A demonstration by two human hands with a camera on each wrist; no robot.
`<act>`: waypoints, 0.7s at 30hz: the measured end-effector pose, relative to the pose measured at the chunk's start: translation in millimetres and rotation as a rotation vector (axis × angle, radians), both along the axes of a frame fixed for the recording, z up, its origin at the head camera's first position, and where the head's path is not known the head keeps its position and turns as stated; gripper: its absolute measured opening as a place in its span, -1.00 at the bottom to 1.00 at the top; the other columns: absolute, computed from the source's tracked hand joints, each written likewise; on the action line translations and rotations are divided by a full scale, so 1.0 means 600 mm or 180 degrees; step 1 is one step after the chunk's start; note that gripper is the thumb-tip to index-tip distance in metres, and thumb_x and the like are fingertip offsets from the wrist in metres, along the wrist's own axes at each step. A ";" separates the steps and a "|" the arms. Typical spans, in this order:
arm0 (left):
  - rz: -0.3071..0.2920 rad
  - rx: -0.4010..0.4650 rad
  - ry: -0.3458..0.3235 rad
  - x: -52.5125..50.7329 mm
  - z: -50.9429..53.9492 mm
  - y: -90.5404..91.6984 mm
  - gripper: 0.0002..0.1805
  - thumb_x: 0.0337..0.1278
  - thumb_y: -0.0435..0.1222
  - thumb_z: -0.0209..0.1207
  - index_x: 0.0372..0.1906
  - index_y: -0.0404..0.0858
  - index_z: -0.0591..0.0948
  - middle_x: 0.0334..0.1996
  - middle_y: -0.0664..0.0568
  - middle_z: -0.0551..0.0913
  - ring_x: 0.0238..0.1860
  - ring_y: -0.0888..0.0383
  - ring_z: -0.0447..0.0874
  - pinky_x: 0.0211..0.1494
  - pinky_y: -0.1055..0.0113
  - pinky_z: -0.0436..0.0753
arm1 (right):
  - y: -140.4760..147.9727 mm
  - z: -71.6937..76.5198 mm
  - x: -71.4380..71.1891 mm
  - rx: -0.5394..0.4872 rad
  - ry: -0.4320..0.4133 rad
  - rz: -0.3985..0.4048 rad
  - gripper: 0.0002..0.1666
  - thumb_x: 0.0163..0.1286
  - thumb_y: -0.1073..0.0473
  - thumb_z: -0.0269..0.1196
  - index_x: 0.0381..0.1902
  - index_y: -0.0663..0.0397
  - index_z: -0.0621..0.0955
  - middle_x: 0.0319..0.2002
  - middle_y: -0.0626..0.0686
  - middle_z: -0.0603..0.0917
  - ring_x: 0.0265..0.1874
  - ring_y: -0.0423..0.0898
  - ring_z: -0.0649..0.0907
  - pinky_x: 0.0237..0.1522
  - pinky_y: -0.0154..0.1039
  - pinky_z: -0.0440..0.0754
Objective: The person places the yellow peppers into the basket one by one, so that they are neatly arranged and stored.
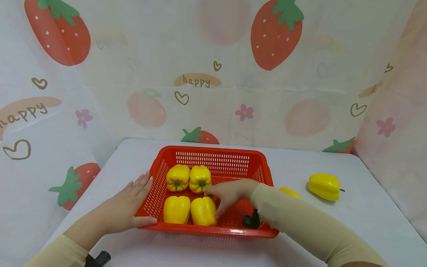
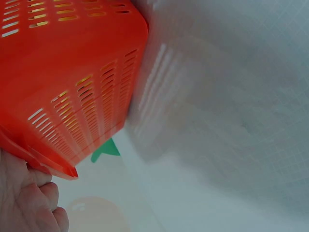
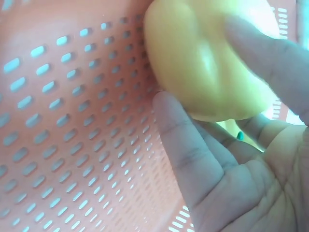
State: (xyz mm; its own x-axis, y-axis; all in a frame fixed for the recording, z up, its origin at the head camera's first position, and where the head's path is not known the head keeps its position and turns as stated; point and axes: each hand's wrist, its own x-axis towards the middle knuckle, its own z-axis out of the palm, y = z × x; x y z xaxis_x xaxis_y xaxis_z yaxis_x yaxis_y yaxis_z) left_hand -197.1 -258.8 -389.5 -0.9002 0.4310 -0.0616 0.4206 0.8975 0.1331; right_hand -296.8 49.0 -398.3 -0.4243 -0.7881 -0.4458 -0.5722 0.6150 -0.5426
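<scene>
A red basket (image 1: 213, 230) holds several yellow bell peppers, two at the back with stems facing the front and two along the front wall. The left hand (image 1: 121, 207) rests with straight fingers along the basket's left rim; in the left wrist view, this hand (image 2: 31, 200) touches the rim. Reaching in from the right, the right hand (image 1: 231, 193) grips the front pepper (image 1: 203, 211) nearer the basket's middle. The right wrist view has thumb and fingers of the hand (image 3: 241, 186) on either side of that pepper (image 3: 207, 63).
A yellow pepper (image 1: 324, 187) lies on the white table (image 1: 363, 211) right of the basket. Another pepper (image 1: 290, 193) is partly hidden behind the right sleeve. Strawberry-printed sheeting (image 1: 213, 111) surrounds the table at the back and sides.
</scene>
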 end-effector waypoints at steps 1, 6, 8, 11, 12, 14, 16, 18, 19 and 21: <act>-0.0002 0.0003 0.0000 0.000 0.001 0.000 0.22 -0.20 0.42 0.00 0.42 -0.32 -0.06 0.42 -0.18 -0.09 0.41 -0.11 -0.15 0.36 -0.11 -0.01 | 0.000 0.000 0.000 -0.0006 0.0004 -0.0001 -0.47 0.06 -0.03 0.38 -0.05 -0.17 0.39 -0.14 -0.22 0.48 -0.09 -0.24 0.50 -0.03 -0.38 0.49; -0.0012 0.0006 0.0007 0.001 0.003 0.001 0.22 -0.20 0.42 0.01 0.42 -0.33 -0.05 0.42 -0.18 -0.09 0.41 -0.11 -0.16 0.36 -0.11 -0.01 | -0.003 -0.002 0.003 -0.0087 0.0032 0.0050 -0.64 0.17 0.00 0.30 -0.13 -0.18 0.41 -0.18 -0.23 0.50 -0.11 -0.28 0.51 -0.04 -0.40 0.49; -0.0013 0.0012 0.0003 0.001 0.004 0.001 0.21 -0.20 0.41 0.02 0.41 -0.33 -0.05 0.42 -0.18 -0.10 0.41 -0.11 -0.16 0.36 -0.12 -0.01 | -0.004 -0.002 0.004 -0.0112 0.0021 0.0070 -0.69 0.20 0.01 0.28 -0.17 -0.18 0.41 -0.20 -0.22 0.51 -0.11 -0.27 0.52 -0.04 -0.41 0.49; -0.0015 0.0021 0.0002 0.001 0.004 0.001 0.22 -0.20 0.42 0.01 0.41 -0.33 -0.05 0.42 -0.18 -0.10 0.41 -0.11 -0.16 0.36 -0.12 -0.01 | -0.006 -0.002 0.006 -0.0144 -0.0036 0.0060 -0.71 0.20 0.00 0.27 -0.19 -0.19 0.40 -0.21 -0.22 0.52 -0.09 -0.27 0.52 -0.03 -0.41 0.49; -0.0014 0.0024 -0.0001 0.002 0.004 0.001 0.21 -0.20 0.41 0.01 0.41 -0.33 -0.05 0.42 -0.18 -0.10 0.41 -0.12 -0.16 0.36 -0.12 -0.01 | -0.006 -0.003 0.006 -0.0162 -0.0057 0.0058 -0.71 0.20 0.00 0.27 -0.19 -0.19 0.40 -0.21 -0.22 0.52 -0.09 -0.27 0.52 -0.03 -0.41 0.48; -0.0011 0.0026 -0.0001 0.001 0.003 0.001 0.21 -0.19 0.41 0.01 0.41 -0.33 -0.06 0.43 -0.18 -0.11 0.41 -0.12 -0.16 0.35 -0.12 -0.01 | -0.007 -0.003 0.007 -0.0183 -0.0084 0.0045 -0.69 0.19 0.00 0.28 -0.18 -0.20 0.41 -0.20 -0.23 0.52 -0.08 -0.28 0.52 -0.02 -0.41 0.48; -0.0012 0.0019 0.0004 0.001 0.002 0.001 0.21 -0.19 0.41 0.02 0.41 -0.33 -0.06 0.43 -0.18 -0.12 0.41 -0.12 -0.15 0.35 -0.12 -0.01 | -0.006 -0.003 0.007 -0.0194 -0.0113 0.0016 -0.67 0.17 0.00 0.30 -0.17 -0.19 0.41 -0.20 -0.24 0.52 -0.08 -0.29 0.53 -0.02 -0.41 0.48; -0.0019 0.0004 0.0013 0.001 0.001 0.000 0.21 -0.19 0.41 0.01 0.42 -0.33 -0.06 0.43 -0.18 -0.12 0.41 -0.12 -0.15 0.35 -0.12 -0.01 | -0.006 -0.003 0.006 -0.0192 -0.0154 -0.0029 -0.66 0.15 0.00 0.31 -0.17 -0.20 0.41 -0.20 -0.24 0.52 -0.08 -0.27 0.54 -0.03 -0.41 0.49; -0.0023 -0.0001 0.0018 0.000 0.001 0.000 0.21 -0.19 0.41 0.01 0.41 -0.33 -0.06 0.43 -0.19 -0.12 0.41 -0.12 -0.15 0.35 -0.12 -0.01 | -0.005 -0.003 0.005 -0.0187 -0.0170 -0.0049 -0.65 0.14 0.01 0.32 -0.17 -0.19 0.42 -0.20 -0.24 0.52 -0.08 -0.26 0.54 -0.04 -0.41 0.50; -0.0034 -0.0008 0.0029 0.000 0.000 0.001 0.21 -0.19 0.42 0.00 0.41 -0.34 -0.06 0.43 -0.19 -0.11 0.41 -0.12 -0.15 0.35 -0.12 -0.01 | -0.003 -0.002 0.003 -0.0184 -0.0188 -0.0070 -0.65 0.13 0.02 0.33 -0.18 -0.19 0.42 -0.20 -0.23 0.52 -0.07 -0.25 0.54 -0.05 -0.41 0.50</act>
